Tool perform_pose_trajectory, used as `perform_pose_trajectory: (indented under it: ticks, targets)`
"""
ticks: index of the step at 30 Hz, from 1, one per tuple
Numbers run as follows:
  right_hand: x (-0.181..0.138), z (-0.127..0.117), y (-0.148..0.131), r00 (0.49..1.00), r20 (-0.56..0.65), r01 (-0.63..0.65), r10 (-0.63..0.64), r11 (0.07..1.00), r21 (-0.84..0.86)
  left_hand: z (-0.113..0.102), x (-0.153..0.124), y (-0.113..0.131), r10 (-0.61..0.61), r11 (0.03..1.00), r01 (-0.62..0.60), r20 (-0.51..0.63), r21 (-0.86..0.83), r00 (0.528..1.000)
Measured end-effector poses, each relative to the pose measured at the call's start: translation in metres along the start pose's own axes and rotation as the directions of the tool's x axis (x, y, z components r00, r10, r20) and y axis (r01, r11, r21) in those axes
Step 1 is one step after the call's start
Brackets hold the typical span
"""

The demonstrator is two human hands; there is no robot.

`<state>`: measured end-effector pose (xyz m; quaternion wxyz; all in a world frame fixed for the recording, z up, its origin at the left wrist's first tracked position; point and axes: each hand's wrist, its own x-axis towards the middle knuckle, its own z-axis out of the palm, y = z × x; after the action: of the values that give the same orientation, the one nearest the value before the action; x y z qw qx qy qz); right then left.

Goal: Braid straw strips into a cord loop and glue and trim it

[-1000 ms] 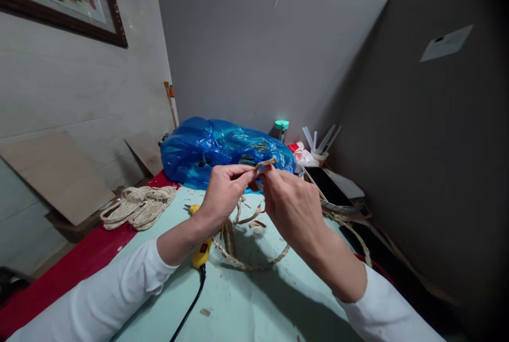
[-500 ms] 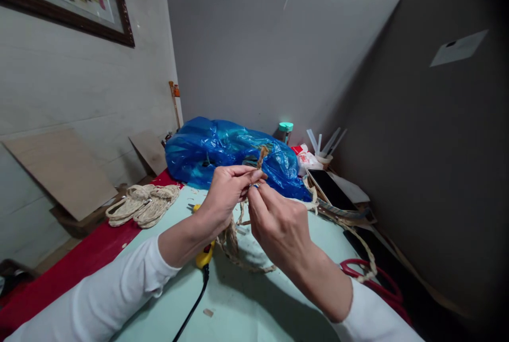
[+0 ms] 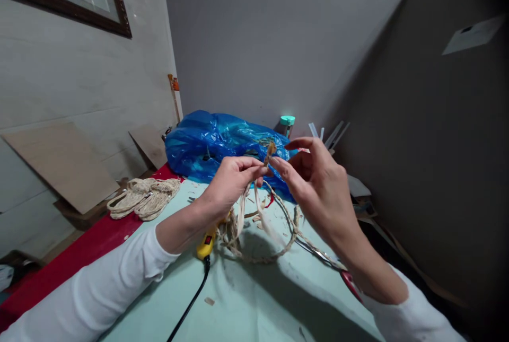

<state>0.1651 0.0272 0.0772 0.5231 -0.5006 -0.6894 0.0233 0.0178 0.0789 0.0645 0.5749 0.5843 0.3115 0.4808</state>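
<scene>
My left hand (image 3: 234,180) is closed, pinching the upper end of a braided straw rope (image 3: 274,236) just below its frayed tip. My right hand (image 3: 318,183) is right beside it, thumb and forefinger pinched on the same tip while the other fingers spread upward. The rope hangs down from both hands in loose strands and loops over the pale green table (image 3: 254,299).
A blue plastic bag (image 3: 214,143) lies behind my hands. Coiled straw braid (image 3: 143,198) rests at the left on red cloth. A yellow glue gun (image 3: 205,246) with a black cord lies under my left wrist. Red-handled scissors (image 3: 350,281) sit under my right forearm. Grey boards wall the back and right.
My right hand has risen and opened its outer fingers, moving from below the rope tip to beside it. The rope loop has lifted and shifted right. The left hand keeps its pinch.
</scene>
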Motion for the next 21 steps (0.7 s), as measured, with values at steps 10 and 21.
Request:
perform_pose_trajectory:
  ticks: [10,21]
  targets:
    - [0.010,0.012,0.021,0.865,0.324,-0.490,0.384,0.503,0.712,0.005,-0.010,0.007,-0.029,0.940,-0.046,0.212,0.339,0.977]
    - [-0.041,0.014,0.015,0.814,0.406,-0.554,0.416,0.348,0.756,-0.017,-0.045,0.014,-0.209,0.856,0.050,0.257,0.515,0.943]
